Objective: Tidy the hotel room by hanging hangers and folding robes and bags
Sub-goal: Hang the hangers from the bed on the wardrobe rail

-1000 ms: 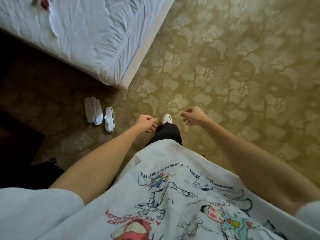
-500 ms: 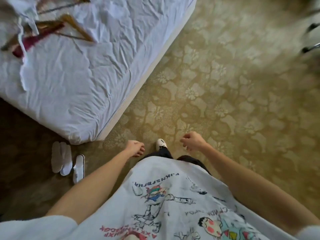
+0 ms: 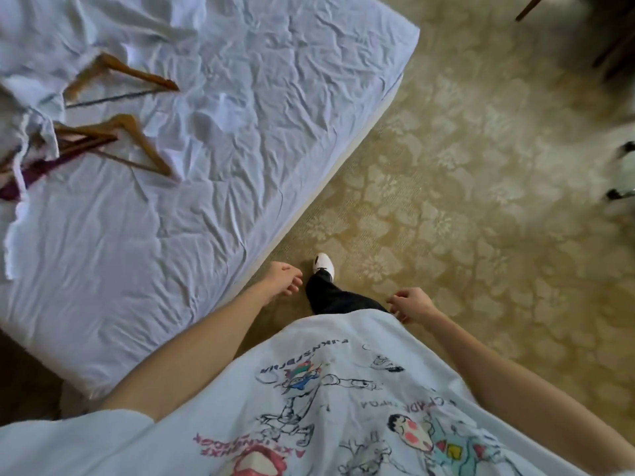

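Note:
Two wooden hangers lie on the white bed [image 3: 240, 132] at the upper left: one [image 3: 117, 80] farther back, the other [image 3: 137, 142] nearer, beside a maroon item [image 3: 37, 173]. White cloth [image 3: 31, 84], crumpled, covers the bed's far left corner and part of the hangers. My left hand [image 3: 283, 278] hangs by the bed's edge with loosely curled fingers and holds nothing. My right hand [image 3: 410, 304] hangs at my right hip, fingers loosely curled, holding nothing. Both hands are well short of the hangers.
Patterned olive carpet [image 3: 464, 201] spreads to the right of the bed. My foot in a white shoe [image 3: 323, 264] steps along the bed's side. Dark furniture legs [image 3: 611, 46] and a blurred wheeled object [image 3: 618, 173] stand at the right edge.
I have walked forward along the bed, so the hangers and cloth have come into view. The white slippers on the floor have dropped out of sight. Both hands stay loose and hold nothing.

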Available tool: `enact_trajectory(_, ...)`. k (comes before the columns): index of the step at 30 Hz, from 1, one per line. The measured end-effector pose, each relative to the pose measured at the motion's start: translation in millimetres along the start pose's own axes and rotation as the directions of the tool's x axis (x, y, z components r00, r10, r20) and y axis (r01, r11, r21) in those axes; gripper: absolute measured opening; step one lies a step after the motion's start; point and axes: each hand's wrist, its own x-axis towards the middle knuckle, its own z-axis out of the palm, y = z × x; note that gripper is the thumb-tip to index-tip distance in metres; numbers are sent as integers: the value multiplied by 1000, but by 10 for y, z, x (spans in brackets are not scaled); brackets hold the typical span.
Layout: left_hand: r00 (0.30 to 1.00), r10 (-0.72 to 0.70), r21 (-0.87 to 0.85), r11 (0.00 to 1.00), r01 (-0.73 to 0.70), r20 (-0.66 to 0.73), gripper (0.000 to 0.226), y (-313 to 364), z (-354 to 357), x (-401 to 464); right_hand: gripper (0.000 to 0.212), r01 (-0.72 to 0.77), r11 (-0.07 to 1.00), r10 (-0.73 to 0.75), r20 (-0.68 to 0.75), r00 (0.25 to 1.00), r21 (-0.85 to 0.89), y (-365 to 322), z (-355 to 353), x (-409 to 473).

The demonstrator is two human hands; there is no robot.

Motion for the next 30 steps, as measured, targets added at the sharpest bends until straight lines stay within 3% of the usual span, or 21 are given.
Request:
enact_trajectory(7,965,-180,-201,969,141,-190,18,721,-793,642,20,208,962,-193,102,976,-174,-1823,-930,977)
enact_trajectory(10,928,-258,-309,936,171,-270,20,890,-1046,727,19,342,913,-308,171,936,-222,-2621,-1011,1246)
enact_trajectory(15,895,-356,-509,841,182,-268,21,1076,-1345,898,19,514,806,-421,327,846,-294,-3880,-878,1542)
enact_trajectory(21,825,-494,-703,688,178,-274,17,1236,-1541,1258,20,591,721,-415,458,786,-362,-4910,-881,1959)
enact_trajectory(24,811,-535,-788,594,162,-237,15,1418,-1591,1392,19,577,690,-366,478,799,-437,-5209,-1094,2231)
enact_trajectory(30,809,-532,-851,519,79,-249,29,1984,-1830,1782,20,520,636,-308,429,849,-571,-5735,-1585,2928)
